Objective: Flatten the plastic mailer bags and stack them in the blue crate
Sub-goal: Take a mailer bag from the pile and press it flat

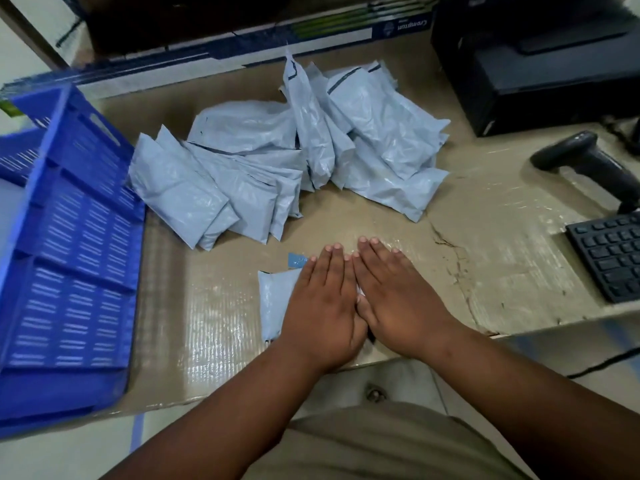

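Observation:
One grey plastic mailer bag (pixel 275 299) lies flat near the table's front edge. My left hand (pixel 322 306) and my right hand (pixel 398 299) press down on it side by side, palms down, fingers straight. The hands hide most of the bag; only its left part shows. A heap of several grey mailer bags (pixel 287 161) lies further back in the middle of the table. The blue crate (pixel 69 237) stands at the table's left edge, tilted and blurred, and its inside is hidden from me.
The table (pixel 485 254) is covered in brown cardboard. A black keyboard (pixel 613 258) and a black barcode scanner (pixel 588 168) sit at the right. A black box-shaped machine (pixel 533 64) stands at the back right, and a long printed carton (pixel 242 46) runs along the back.

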{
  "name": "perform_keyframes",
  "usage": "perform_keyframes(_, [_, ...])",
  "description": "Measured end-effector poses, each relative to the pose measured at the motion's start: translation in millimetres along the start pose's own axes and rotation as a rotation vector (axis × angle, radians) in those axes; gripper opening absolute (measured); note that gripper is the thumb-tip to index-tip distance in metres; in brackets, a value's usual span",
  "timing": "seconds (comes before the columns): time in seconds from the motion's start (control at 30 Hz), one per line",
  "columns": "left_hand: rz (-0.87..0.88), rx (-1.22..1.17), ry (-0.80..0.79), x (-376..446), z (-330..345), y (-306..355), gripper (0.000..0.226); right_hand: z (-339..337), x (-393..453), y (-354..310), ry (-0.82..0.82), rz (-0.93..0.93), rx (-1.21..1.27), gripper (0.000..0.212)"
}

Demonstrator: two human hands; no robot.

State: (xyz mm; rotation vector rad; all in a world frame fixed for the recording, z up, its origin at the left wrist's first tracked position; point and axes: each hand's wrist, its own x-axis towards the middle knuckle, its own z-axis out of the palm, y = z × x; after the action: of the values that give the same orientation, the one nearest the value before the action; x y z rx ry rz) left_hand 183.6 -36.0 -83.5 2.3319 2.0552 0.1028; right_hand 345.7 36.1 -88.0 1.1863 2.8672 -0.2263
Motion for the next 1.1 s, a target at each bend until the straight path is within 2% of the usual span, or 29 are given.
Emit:
perform_keyframes(0.37, [0.0,-0.014,0.011,-1.1,-1.3,-4.9,0.072,-3.8,0.3,1.2,-0.008,-0.001,0.024,0.071])
perform_keyframes(0.5, [-0.103,-0.002,0.039,-14.3,-11.4,-17.0,0.071,-12.7,0.5,2.5,-0.035,0.022,0.013,0.073])
perform_keyframes(0.67, [-0.225,0.017,0.103,-24.5,-21.6,-28.8,0.062,-28.4,16.5,-21.0,0.083,-0.021,-0.015,0.065])
perform_keyframes(0.8, [-0.226,-0.003,0.104,-16.6,-6.6,-27.2,0.058,-10.2,36.9,-39.9,0.011,0.002,0.02,0.073])
perform_keyframes(0.93, [-0.233,0.003,0.127,-15.3,5.3,-28.0,0.057,1.4,35.7,-39.3,0.03,0.069,0.01,0.066])
perform_keyframes(1.1, [-0.225,-0.001,0.071,-14.9,6.5,-33.8,0.062,2.0,37.8,-39.5,0.012,0.069,-0.011,0.067])
